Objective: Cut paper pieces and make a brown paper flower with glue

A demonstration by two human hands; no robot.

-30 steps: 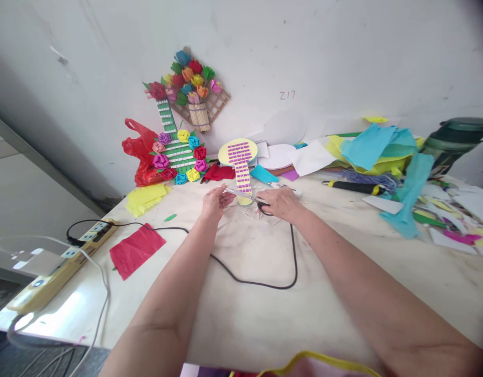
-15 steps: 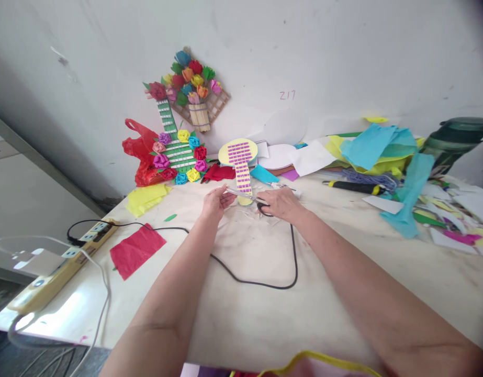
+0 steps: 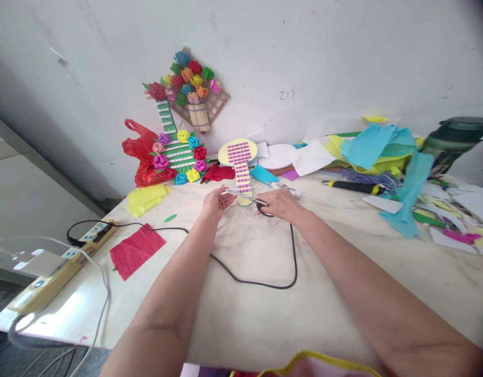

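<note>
Well, nearest: black cable (image 3: 257, 283) looping over table (image 3: 245, 324). Beyond, right hand (image 3: 279, 204) grips scissors (image 3: 249, 197) by handles; blades run crosswise toward left hand (image 3: 217, 202), its grasp unclear. Past blades, yellow panel (image 3: 238, 152) with purple strips, long axis pointing toward wall (image 3: 323, 63).

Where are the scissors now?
In the head view, the scissors are near the middle, in the right hand, pointing toward the left hand, across the yellow paddle shape's lower end.
</note>
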